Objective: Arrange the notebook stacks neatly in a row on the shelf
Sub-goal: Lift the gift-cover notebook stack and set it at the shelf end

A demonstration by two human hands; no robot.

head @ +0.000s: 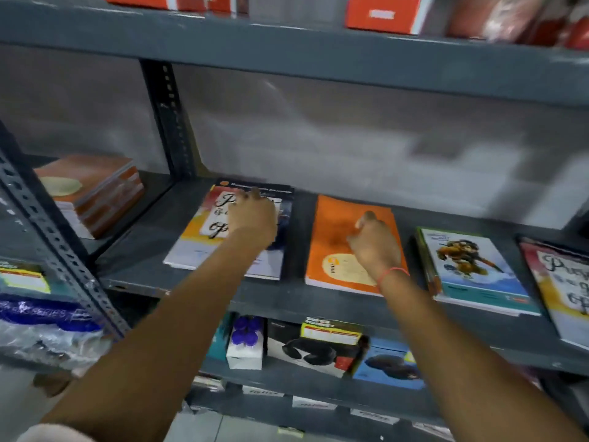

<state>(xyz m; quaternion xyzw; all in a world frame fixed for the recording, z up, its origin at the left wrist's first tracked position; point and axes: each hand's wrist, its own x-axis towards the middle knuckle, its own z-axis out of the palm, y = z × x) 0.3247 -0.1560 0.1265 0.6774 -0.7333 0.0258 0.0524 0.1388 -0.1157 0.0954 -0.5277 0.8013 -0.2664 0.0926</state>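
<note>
Several notebook stacks lie in a row on the grey metal shelf (204, 291). My left hand (253, 218) rests palm down on the stack with a script-lettered cover (194, 240), fingers spread toward its far edge. My right hand (374, 242), a red thread on its wrist, hovers over or touches the orange stack (334, 231) with fingers loosely curled; I cannot tell if it grips anything. To the right lie a stack with a cartoon figure cover (471, 269) and another script-lettered stack (564, 288) at the frame edge.
A brown-orange stack (92, 193) sits in the neighbouring bay, left of the perforated upright (169, 119). Red boxes (385, 14) stand on the shelf above. Boxed goods (318, 349) fill the shelf below. A gap separates each stack from its neighbour.
</note>
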